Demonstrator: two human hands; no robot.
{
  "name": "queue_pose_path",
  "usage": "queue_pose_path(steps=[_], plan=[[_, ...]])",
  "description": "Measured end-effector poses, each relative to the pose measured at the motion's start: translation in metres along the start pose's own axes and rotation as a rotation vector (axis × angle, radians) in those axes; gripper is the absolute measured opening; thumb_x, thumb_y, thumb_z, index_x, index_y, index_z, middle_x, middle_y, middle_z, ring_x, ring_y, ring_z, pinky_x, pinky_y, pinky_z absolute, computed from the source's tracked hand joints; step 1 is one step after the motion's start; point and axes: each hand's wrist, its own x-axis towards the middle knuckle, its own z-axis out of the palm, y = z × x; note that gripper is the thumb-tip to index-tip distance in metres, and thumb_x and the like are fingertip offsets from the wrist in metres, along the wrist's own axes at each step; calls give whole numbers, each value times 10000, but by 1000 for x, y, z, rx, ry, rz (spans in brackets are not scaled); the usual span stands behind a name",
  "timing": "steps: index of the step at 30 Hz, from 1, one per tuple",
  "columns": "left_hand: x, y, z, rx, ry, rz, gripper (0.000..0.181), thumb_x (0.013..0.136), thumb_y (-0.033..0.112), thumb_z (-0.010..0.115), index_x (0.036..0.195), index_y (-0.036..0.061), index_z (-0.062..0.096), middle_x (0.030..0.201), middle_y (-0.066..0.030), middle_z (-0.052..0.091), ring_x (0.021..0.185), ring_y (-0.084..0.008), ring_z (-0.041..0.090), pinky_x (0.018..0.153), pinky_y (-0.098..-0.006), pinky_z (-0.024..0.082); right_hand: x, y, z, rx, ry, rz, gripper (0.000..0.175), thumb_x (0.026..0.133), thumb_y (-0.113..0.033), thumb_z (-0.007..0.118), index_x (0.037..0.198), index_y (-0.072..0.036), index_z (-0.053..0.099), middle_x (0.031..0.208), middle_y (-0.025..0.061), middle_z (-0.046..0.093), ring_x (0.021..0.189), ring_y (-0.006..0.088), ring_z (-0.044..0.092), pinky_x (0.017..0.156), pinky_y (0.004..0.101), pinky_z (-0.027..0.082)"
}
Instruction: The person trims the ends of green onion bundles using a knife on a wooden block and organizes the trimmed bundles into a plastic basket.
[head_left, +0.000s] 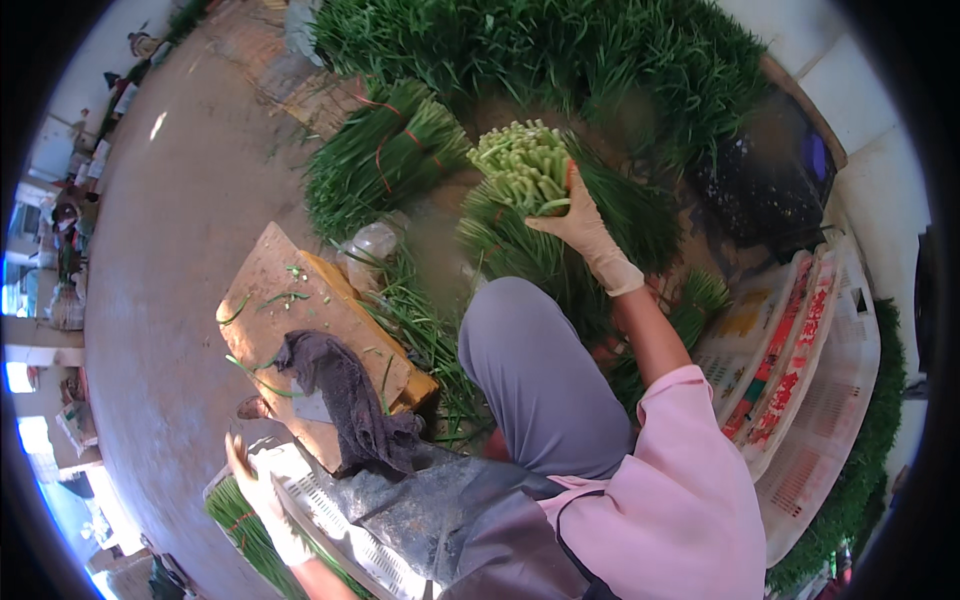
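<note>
In a pale glove, my right hand (589, 232) grips a bundle of long green stalks (525, 161), probably garlic chives, near its cut pale ends, which face up towards me. Below it lie more bundles of the same greens (517, 240). My left hand (259, 491), also gloved, is at the lower left with fingers extended, over the rim of a white plastic crate (322, 487). Beside that hand, a banded green bundle (244, 525) lies in the crate. Whether the left fingers touch the crate is not clear.
A board (277, 322) with a dark cloth (330, 375) and scraps stands left of my knee. Tied bundles (382, 150) lie ahead on the floor, before a big heap of greens (540, 45). Stacked white crates (817, 420) and a black container (765, 172) are at right.
</note>
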Motion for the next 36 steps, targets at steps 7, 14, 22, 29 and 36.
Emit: queue_pose_path(steps=[7, 14, 22, 29, 36], plan=[[24, 270, 147, -86, -476, 593, 1123, 640, 131, 872, 1601, 83, 293, 1588, -176, 405, 1496, -300, 344, 1235, -432, 255, 24, -154, -63, 0, -227, -761, 982, 682, -156, 949, 1491, -50, 403, 1395, 61, 579, 1247, 163, 555, 1081, 360, 468], [44, 359, 139, -607, -344, 699, 1091, 572, 222, 1014, 1437, -19, 395, 1304, -148, 605, 1206, -239, 578, 1047, -390, 477, -7, -323, -18, 795, -627, -388, 919, 713, -200, 934, 1473, -35, 445, 1263, 64, 651, 1194, 187, 596, 1045, 368, 496], [28, 284, 25, -838, -227, 304, 467, 836, 204, 804, 1210, -19, 635, 1055, -87, 716, 905, -174, 706, 819, -296, 562, -67, -320, 89, 643, -1178, -336, 1102, 846, -543, 775, 1635, -72, 165, 1597, 57, 377, 1460, 169, 312, 1191, 365, 276], [-20, 174, -149, -758, 331, 260, 524, 855, 133, 755, 1323, -11, 568, 1233, -121, 661, 1078, -205, 662, 959, -336, 536, -93, -158, 147, -384, -799, -400, 609, 860, -480, 723, 1294, -58, 646, 1216, 168, 686, 1094, 341, 671, 919, 486, 520], [-60, 137, -184, -36, 498, 264, 704, 758, 84, 857, 1362, -41, 515, 1299, -128, 618, 1134, -213, 604, 1040, -336, 445, -177, -211, 269, -686, -880, -227, 490, 821, -379, 744, 1108, 10, 663, 1128, 272, 675, 1083, 401, 668, 911, 460, 538]])
